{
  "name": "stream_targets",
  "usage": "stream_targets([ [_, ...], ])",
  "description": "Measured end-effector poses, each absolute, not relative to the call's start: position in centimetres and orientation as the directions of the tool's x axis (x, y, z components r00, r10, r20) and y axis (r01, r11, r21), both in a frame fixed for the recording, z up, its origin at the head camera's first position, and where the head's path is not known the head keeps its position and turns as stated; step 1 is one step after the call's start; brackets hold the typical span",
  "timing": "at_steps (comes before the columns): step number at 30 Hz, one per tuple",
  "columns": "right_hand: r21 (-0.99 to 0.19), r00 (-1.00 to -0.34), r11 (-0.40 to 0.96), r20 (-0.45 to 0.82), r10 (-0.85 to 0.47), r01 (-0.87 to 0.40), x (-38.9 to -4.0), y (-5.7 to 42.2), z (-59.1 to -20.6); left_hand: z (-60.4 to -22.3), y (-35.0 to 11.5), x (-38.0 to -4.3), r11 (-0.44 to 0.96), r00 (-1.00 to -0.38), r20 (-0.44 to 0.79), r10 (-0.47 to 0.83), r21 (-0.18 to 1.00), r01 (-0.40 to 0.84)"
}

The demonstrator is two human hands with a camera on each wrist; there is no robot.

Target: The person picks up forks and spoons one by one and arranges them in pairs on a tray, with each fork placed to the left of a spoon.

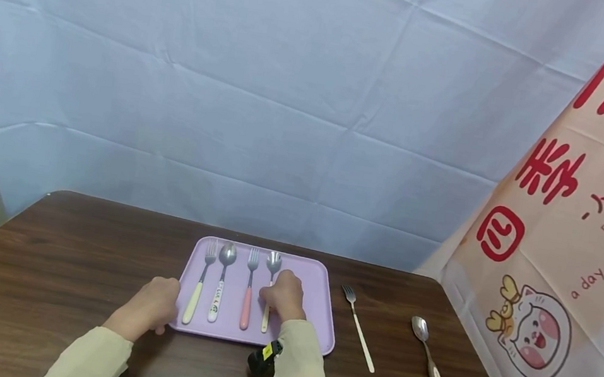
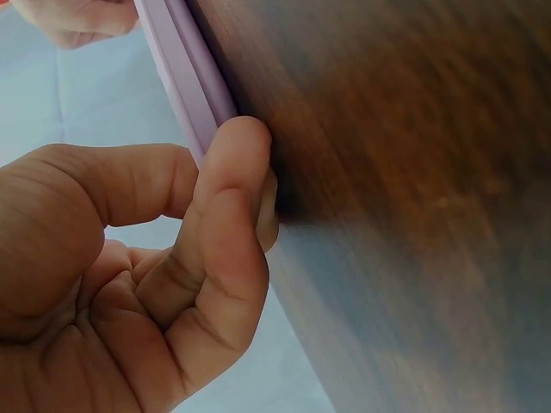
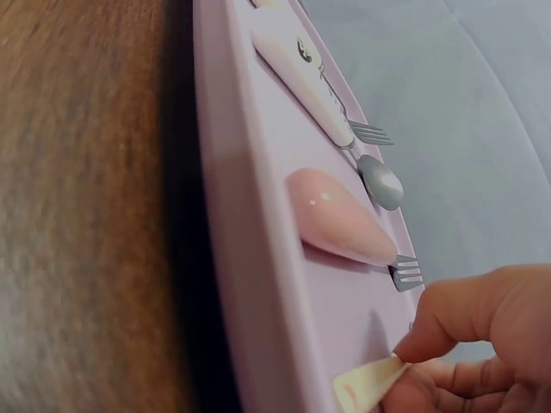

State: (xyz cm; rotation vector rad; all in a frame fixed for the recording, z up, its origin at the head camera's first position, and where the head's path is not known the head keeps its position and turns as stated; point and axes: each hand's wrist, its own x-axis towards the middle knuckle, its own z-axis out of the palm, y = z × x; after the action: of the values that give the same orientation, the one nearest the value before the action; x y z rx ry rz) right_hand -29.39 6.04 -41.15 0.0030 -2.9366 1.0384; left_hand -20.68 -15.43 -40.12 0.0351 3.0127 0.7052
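Observation:
My right hand (image 1: 286,295) pinches the cream handle of a spoon (image 1: 274,262) between thumb and fingers. That spoon lies along the lilac tray (image 1: 319,302), rightmost in a row of cutlery; the hand covers part of its handle. At the tray's left front corner, my left hand (image 1: 151,305) grips the rim, thumb and curled fingers meeting on the edge in the left wrist view. Left of the held spoon lie a pink-handled fork (image 1: 246,308), a spoon with a patterned white handle (image 1: 215,301) and a fork with a pale yellow handle (image 1: 192,303), heads toward the back.
Right of the tray, a fork with a slim cream handle (image 1: 361,336) lies slanted on the dark wooden table (image 1: 67,272). Farther right is a spoon with a brown figured handle (image 1: 434,375). Pale blue cloth (image 1: 232,109) hangs behind, and a printed cloth (image 1: 587,239) at the right.

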Motion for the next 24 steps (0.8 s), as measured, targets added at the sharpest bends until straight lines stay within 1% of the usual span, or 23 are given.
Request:
stream_targets([
  [6, -0.615, -1.0, 0.789, 0.022, 0.01, -0.005, -29.5, 6.0, -41.4, -40.1, -15.5, -20.7, 0.893, -0.998, -0.053, 0.026, 0.45, 0.0],
  [14, -0.652, -1.0, 0.758, -0.007, 0.021, 0.021, -29.5, 6.1, -41.5, -40.2, -15.4, -20.7, 0.887, -0.997, -0.076, 0.022, 0.462, -0.016],
  [18, -0.651, -1.0, 0.759, -0.021, 0.006, 0.018, -29.4, 6.3, -41.4, -40.2, -15.4, -20.7, 0.887, -0.997, -0.082, 0.014, 0.46, -0.026],
  [21, -0.614, -0.999, 0.789, -0.03, -0.026, -0.002, -29.2, 6.4, -41.0, -40.2, -15.5, -20.7, 0.889, -0.997, -0.08, 0.018, 0.458, -0.021],
  [24, -0.545, -0.996, 0.837, -0.04, -0.081, -0.046, -28.9, 6.6, -40.3, -40.1, -15.5, -20.7, 0.889, -0.997, -0.073, 0.018, 0.458, -0.017],
])
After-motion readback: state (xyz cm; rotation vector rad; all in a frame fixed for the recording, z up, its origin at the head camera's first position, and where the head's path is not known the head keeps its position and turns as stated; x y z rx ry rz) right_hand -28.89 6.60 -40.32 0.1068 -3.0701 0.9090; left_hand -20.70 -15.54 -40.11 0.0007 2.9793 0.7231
